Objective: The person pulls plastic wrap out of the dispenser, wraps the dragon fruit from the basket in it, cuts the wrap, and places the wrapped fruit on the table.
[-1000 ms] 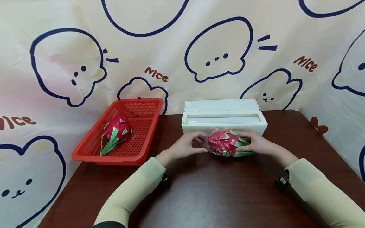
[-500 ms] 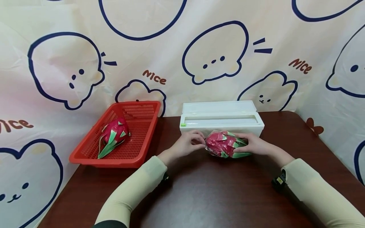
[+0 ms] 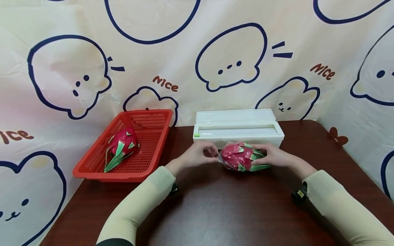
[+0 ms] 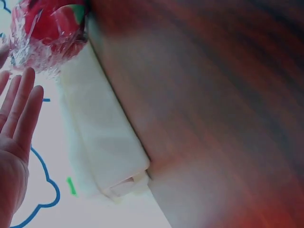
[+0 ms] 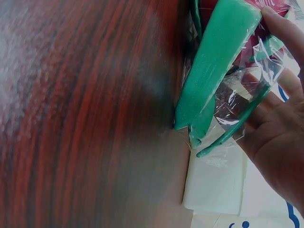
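A pink dragon fruit (image 3: 235,155) with green leaf tips lies on its side in clear plastic wrap, in front of the white box. My right hand (image 3: 274,155) grips its leafy end, thumb on the near side. In the right wrist view, long green leaves (image 5: 216,61) poke out under loose film. At the other end, my left hand (image 3: 198,154) has its thumb and fingertips right at the gathered film. The left wrist view shows its fingers (image 4: 23,109) fairly straight beside the crumpled wrap (image 4: 47,54).
A long white cling-film box (image 3: 238,138) stands behind the fruit with its lid (image 3: 235,116) raised. At the left, a red plastic basket (image 3: 154,145) holds a second dragon fruit (image 3: 123,141). A printed cloth (image 3: 231,41) hangs behind the brown table (image 3: 234,212).
The left hand closed its thumb and fingers at the film end, then drew slightly left, the film's end stretching out a little. The right hand keeps its grip on the fruit.
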`<state>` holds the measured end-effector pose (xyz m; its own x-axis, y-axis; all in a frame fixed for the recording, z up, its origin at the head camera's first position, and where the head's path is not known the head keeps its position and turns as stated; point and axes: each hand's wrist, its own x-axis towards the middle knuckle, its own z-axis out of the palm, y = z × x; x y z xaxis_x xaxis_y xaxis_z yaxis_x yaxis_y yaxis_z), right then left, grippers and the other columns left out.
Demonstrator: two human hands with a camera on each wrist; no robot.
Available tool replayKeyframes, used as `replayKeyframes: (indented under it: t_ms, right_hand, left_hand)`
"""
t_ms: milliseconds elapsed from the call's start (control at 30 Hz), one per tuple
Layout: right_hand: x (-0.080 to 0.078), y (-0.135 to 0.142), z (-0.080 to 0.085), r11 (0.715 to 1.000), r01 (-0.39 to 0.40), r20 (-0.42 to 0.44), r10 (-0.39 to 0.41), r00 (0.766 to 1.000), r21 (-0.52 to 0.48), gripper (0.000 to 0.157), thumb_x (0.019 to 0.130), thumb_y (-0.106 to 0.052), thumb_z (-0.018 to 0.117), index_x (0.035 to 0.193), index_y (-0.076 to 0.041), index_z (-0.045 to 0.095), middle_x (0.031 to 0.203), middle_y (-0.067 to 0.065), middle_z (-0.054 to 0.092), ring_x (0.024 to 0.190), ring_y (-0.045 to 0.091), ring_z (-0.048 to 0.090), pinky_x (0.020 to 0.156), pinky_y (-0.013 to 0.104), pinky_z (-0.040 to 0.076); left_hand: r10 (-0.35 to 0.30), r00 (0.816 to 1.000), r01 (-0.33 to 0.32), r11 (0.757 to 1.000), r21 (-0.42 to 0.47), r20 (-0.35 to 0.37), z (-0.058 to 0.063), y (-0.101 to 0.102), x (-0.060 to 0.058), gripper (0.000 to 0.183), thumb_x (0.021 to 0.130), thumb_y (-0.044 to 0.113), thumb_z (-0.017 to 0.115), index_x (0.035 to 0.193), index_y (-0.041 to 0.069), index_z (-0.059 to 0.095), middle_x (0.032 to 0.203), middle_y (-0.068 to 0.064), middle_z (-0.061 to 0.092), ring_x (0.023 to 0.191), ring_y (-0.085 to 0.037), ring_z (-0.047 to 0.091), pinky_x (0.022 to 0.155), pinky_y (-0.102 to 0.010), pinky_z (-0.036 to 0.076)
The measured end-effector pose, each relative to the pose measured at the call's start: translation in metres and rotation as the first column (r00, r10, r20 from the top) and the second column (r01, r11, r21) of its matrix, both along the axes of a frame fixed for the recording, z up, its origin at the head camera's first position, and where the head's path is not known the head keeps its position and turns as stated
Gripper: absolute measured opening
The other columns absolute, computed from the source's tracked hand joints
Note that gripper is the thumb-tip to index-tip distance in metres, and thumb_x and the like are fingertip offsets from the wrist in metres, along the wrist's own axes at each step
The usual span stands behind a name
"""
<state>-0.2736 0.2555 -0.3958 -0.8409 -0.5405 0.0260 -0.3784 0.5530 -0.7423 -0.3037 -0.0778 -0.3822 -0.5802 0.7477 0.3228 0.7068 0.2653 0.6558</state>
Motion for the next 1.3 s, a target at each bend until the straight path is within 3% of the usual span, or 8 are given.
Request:
replayKeyframes:
  t_ms: [200, 367, 567, 700, 800, 967, 1100, 1300]
  right_hand:
    - [0.001, 0.001, 0.001, 1.0, 0.006, -0.002, -0.006, 1.0, 0.01, 0.069, 0.087, -0.03, 0.075, 0.144, -0.005, 0.046, 0.129, 0.012, 0.057, 0.11, 0.028, 0.05, 0.092, 0.044, 0.041]
    - [0.001, -0.001, 0.001, 1.0, -0.001, -0.024, 0.002, 1.0, 0.022, 0.068, 0.087, -0.03, 0.074, 0.143, -0.004, 0.047, 0.129, 0.013, 0.057, 0.11, 0.026, 0.051, 0.092, 0.041, 0.042]
    - [0.0, -0.003, 0.001, 1.0, -0.006, -0.006, 0.006, 1.0, 0.01, 0.067, 0.088, -0.028, 0.074, 0.143, -0.002, 0.046, 0.131, 0.015, 0.056, 0.112, 0.027, 0.051, 0.095, 0.045, 0.041]
    - [-0.002, -0.003, 0.001, 1.0, -0.014, 0.008, 0.014, 1.0, -0.001, 0.066, 0.088, -0.027, 0.074, 0.143, -0.002, 0.046, 0.132, 0.015, 0.056, 0.114, 0.027, 0.05, 0.096, 0.046, 0.041]
    - [-0.003, -0.003, 0.002, 1.0, -0.01, 0.021, 0.01, 1.0, -0.006, 0.067, 0.088, -0.027, 0.074, 0.143, -0.003, 0.046, 0.132, 0.015, 0.055, 0.115, 0.027, 0.05, 0.098, 0.047, 0.04]
    - [-0.005, -0.001, 0.0, 1.0, -0.018, 0.029, 0.018, 0.999, -0.01, 0.068, 0.088, -0.027, 0.074, 0.144, -0.003, 0.044, 0.133, 0.014, 0.055, 0.115, 0.027, 0.049, 0.099, 0.047, 0.038]
    - [-0.004, 0.0, -0.001, 0.999, -0.036, 0.013, 0.036, 0.999, -0.007, 0.068, 0.089, -0.026, 0.072, 0.146, -0.003, 0.042, 0.133, 0.015, 0.054, 0.114, 0.028, 0.048, 0.098, 0.049, 0.038]
    - [0.003, 0.006, 0.003, 1.0, -0.02, 0.008, 0.02, 1.0, -0.006, 0.077, 0.088, -0.028, 0.073, 0.151, -0.009, 0.033, 0.145, 0.019, 0.043, 0.127, 0.037, 0.042, 0.101, 0.057, 0.036]
  left_hand:
    - [-0.029, 1.0, 0.029, 0.998, -0.063, 0.004, -0.003, 0.002, 0.002, 0.017, 0.083, 0.007, 0.077, 0.099, 0.009, 0.071, 0.092, 0.001, 0.07, 0.082, -0.008, 0.065, 0.075, -0.032, 0.056]
    - [0.002, 1.0, -0.002, 0.997, -0.083, -0.005, -0.003, 0.004, 0.001, 0.01, 0.087, 0.007, 0.073, 0.096, 0.009, 0.074, 0.09, 0.002, 0.071, 0.078, -0.005, 0.063, 0.074, -0.022, 0.053]
    - [0.047, 0.999, -0.046, 0.998, -0.049, 0.019, -0.002, 0.006, -0.004, 0.006, 0.086, 0.006, 0.073, 0.092, 0.007, 0.074, 0.085, 0.002, 0.071, 0.076, -0.007, 0.064, 0.072, -0.024, 0.053]
    - [0.092, 0.988, -0.086, 0.995, -0.054, 0.121, 0.001, 0.009, -0.008, 0.011, 0.084, 0.008, 0.076, 0.094, 0.009, 0.071, 0.087, 0.003, 0.07, 0.08, -0.009, 0.065, 0.076, -0.024, 0.053]
    - [0.117, 0.968, -0.101, 0.991, -0.085, 0.221, 0.004, 0.012, -0.013, 0.02, 0.084, 0.009, 0.077, 0.103, 0.009, 0.07, 0.096, 0.0, 0.07, 0.085, -0.01, 0.067, 0.075, -0.027, 0.055]
    - [0.129, 0.95, -0.093, 0.986, -0.136, 0.283, 0.008, 0.016, -0.017, 0.026, 0.084, 0.008, 0.076, 0.11, 0.007, 0.073, 0.101, -0.003, 0.072, 0.087, -0.011, 0.069, 0.071, -0.029, 0.056]
    - [0.109, 0.953, -0.078, 0.99, -0.119, 0.284, 0.005, 0.016, -0.019, 0.023, 0.086, 0.005, 0.074, 0.108, 0.004, 0.074, 0.1, -0.004, 0.073, 0.088, -0.011, 0.069, 0.076, -0.026, 0.055]
    - [0.107, 0.972, -0.079, 0.987, -0.139, 0.208, 0.005, 0.012, -0.014, 0.026, 0.092, 0.007, 0.067, 0.118, 0.008, 0.068, 0.113, -0.004, 0.069, 0.103, -0.012, 0.063, 0.09, -0.028, 0.05]
